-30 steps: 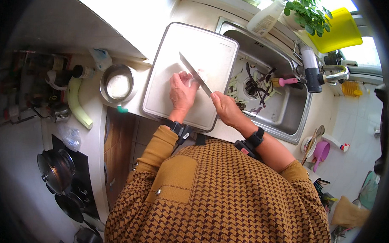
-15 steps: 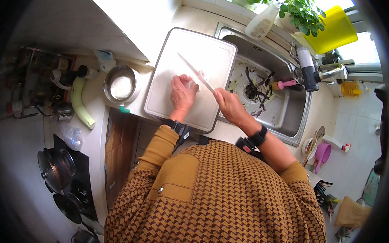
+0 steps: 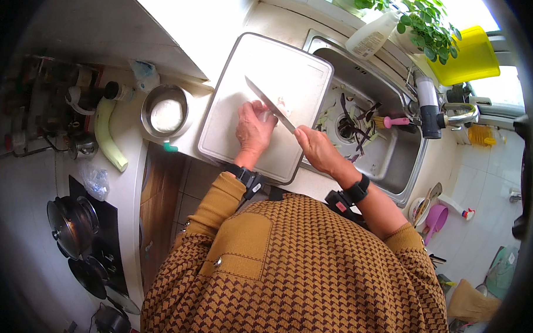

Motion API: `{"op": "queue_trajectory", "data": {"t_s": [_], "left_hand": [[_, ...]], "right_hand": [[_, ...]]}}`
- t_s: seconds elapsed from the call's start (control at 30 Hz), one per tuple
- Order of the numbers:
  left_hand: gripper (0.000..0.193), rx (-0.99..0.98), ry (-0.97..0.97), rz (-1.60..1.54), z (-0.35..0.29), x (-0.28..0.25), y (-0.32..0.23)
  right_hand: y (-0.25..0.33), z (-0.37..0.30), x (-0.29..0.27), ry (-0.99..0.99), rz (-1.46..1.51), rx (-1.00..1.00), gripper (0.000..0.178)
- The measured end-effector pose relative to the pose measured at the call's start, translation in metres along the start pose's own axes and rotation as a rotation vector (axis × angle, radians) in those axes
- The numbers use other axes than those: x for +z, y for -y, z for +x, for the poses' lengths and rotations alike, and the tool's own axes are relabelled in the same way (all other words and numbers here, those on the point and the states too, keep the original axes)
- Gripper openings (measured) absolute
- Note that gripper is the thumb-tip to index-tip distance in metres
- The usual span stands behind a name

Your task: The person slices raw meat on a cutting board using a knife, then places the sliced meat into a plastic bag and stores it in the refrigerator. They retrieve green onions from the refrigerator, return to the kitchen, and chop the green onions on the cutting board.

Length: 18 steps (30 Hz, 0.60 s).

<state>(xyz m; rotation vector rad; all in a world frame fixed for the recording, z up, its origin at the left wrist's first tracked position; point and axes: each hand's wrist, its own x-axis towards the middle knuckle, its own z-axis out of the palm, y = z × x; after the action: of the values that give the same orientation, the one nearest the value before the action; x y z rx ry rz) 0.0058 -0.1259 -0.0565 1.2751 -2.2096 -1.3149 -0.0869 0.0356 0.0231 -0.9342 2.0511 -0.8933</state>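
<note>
A large pale cutting board point(image 3: 287, 64) with a grey rim lies on the counter, one side along the sink. On it my left hand point(image 3: 255, 132) is closed, fingers curled round a small whitish piece point(image 3: 267, 116) whose kind I cannot make out. My right hand point(image 3: 321, 152) grips a kitchen knife point(image 3: 268, 103) by its handle, which the fingers mostly hide. The blade slants over the board toward the far left, just beside my left fingertips. Past the blade lie small whitish and pinkish scraps point(image 3: 281, 101).
Dark and pale peelings point(image 3: 356, 125) and a pink-handled brush point(image 3: 391, 121) lie in the steel sink point(image 3: 389, 171). To the left stand a metal pot point(image 3: 185, 114) with something white inside, a peeled pale-green gourd point(image 3: 108, 138) and a stove with a lidded pan point(image 3: 70, 227).
The view has shifted slightly. The knife blade has tilted and now lies closer against my left fingers. Both hands keep their grip.
</note>
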Motion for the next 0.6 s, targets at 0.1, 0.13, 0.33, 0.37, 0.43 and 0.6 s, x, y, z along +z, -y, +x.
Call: {"op": "queue_trajectory", "data": {"t_s": [0.1, 0.13, 0.33, 0.37, 0.43, 0.6], "left_hand": [[0.048, -0.024, -0.002, 0.021, 0.000, 0.000, 0.000], [0.049, -0.002, -0.017, 0.029, 0.000, 0.000, 0.001], [0.050, 0.021, -0.022, 0.062, -0.002, -0.003, 0.000], [0.049, 0.023, -0.036, 0.055, -0.003, -0.003, 0.000], [0.047, -0.002, -0.022, 0.065, -0.004, -0.004, -0.002], [0.045, -0.012, 0.026, 0.043, -0.003, -0.005, -0.001]], "right_hand": [[-0.006, 0.024, 0.018, -0.073, -0.016, -0.039, 0.037], [-0.008, 0.034, 0.025, -0.070, -0.034, -0.041, 0.036], [-0.011, 0.047, 0.034, -0.137, 0.050, -0.029, 0.036], [-0.008, 0.043, 0.030, -0.148, 0.057, -0.013, 0.037], [0.003, 0.036, 0.022, -0.173, 0.083, 0.028, 0.038], [0.017, -0.022, -0.008, -0.049, -0.021, 0.026, 0.041]]}}
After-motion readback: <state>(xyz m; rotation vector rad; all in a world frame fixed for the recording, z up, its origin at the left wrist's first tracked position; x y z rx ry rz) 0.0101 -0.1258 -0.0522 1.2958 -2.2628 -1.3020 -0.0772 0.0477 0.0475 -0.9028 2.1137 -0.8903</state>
